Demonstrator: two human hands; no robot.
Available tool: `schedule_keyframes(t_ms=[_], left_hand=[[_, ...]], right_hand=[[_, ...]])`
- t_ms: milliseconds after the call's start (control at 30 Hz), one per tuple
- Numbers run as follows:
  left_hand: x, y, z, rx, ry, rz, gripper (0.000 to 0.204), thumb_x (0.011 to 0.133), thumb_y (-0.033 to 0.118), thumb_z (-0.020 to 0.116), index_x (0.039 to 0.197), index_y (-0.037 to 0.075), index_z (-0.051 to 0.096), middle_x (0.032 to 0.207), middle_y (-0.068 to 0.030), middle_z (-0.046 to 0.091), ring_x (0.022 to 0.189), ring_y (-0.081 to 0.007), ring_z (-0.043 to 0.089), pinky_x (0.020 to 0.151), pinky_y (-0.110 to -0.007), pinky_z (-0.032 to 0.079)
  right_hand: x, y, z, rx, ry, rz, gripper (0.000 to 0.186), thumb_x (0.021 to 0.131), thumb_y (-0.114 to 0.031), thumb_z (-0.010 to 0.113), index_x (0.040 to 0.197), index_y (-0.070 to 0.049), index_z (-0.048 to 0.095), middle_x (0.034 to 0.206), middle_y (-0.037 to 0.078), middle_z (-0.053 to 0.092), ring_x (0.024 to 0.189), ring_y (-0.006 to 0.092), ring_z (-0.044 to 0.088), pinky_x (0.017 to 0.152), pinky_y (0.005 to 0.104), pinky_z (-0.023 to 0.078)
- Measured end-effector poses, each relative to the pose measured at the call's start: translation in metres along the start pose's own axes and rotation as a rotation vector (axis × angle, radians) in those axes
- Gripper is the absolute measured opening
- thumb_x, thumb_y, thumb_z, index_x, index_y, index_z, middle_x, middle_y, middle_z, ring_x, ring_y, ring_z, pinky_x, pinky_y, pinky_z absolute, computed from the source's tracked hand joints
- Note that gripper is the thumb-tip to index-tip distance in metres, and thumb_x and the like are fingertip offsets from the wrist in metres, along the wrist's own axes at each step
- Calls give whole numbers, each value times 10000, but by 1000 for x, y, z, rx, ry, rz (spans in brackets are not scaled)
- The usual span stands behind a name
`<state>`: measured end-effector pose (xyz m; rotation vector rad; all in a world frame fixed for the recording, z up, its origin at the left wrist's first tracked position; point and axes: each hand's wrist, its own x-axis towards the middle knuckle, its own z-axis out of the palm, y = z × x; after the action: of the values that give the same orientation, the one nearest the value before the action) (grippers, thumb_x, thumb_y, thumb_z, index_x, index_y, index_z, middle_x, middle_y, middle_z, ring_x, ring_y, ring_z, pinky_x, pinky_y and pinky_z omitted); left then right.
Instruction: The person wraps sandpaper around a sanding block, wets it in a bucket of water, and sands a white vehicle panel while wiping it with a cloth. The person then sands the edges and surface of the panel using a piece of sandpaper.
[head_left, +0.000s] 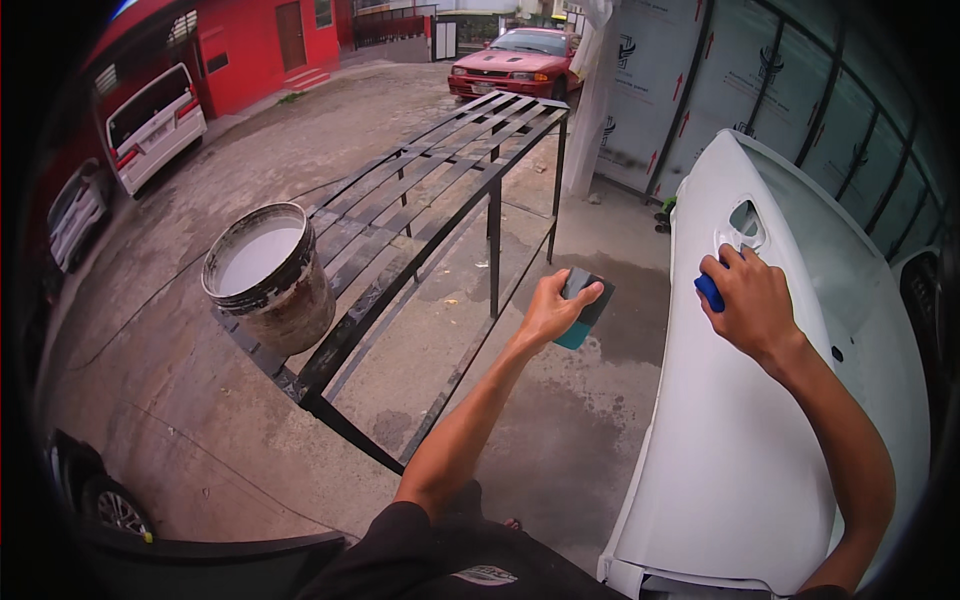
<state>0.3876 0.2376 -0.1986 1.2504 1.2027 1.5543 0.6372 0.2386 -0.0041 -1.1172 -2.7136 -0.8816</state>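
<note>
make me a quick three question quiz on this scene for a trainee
1. Which hand holds the blue object: A) left, B) right?
2. True or false: the bucket stands on the ground.
3. Fill in: the left hand holds a flat piece, dark grey and ____.

Key: 1. B, the right hand. 2. False, it stands on the black metal rack. 3. Teal.

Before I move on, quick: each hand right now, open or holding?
Left hand: closed, holding a grey-and-teal flat piece.
Right hand: closed, holding a blue piece over the white panel.
</note>
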Motion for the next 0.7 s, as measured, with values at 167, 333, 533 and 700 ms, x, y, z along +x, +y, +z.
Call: schedule_keyframes(t_ms=[167,333,533,700], left_hand=[[-43,144,-139,361,391,442,289,937,210,770,1124,-8,740,859,-88,755,727,-125,727,618,-257,584],[-76,215,-307,944,823,513,355,862,167,837,1084,-38,651,919,-199,764,808,-242,763,700,-331,598],[-104,194,-398,1311,544,-17,363,753,254,865,876,-5,642,995,-177,597,1032,-342,581,893,-448,460],[-114,190,-404,1381,275,-57,427,716,226,833,1053,2,696,1021,-223,712,1022,-424,661,877,-474,529]], right_hand=[[53,-70,-34,120,129,-233,299,808,-211,800,1046,-89,665,1011,88,657,946,274,698,696,408,598],[136,-168,-77,282,334,-508,276,858,-262,755,1070,-102,681,1023,98,677,945,297,704,731,418,602],[235,-297,-119,635,395,-625,375,861,-373,740,1116,-102,700,1040,160,734,939,353,740,820,464,599],[290,-412,-100,738,247,-646,528,804,-347,778,1177,-10,616,1070,198,733,991,363,735,836,455,595]])
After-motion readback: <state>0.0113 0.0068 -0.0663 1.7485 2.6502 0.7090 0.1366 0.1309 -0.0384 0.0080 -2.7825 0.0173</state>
